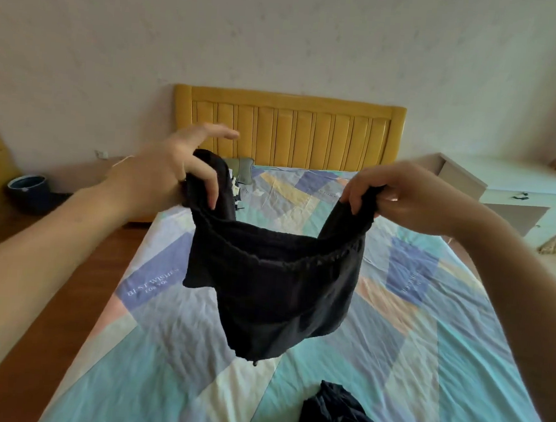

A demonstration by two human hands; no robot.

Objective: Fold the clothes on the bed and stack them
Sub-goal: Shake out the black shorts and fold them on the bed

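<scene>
A pair of black shorts (274, 287) with an elastic waistband hangs in the air above the bed (165, 352). My left hand (170, 172) pinches the waistband's left end, with the index finger sticking out straight. My right hand (394, 196) grips the right end in a fist. Between the two hands the waistband sags open. Another dark crumpled garment (340, 419) lies on the sheet at the near edge, below the shorts. Partly hidden behind my left hand, a small pile of clothes (239, 174) sits by the headboard.
The bed has a patchwork sheet in blue, teal and peach and a yellow wooden headboard (289, 128). A wooden bed frame edge (73, 294) runs along the left. A dark pot (29, 188) stands on the floor at the left. A white desk (517, 189) stands at the right.
</scene>
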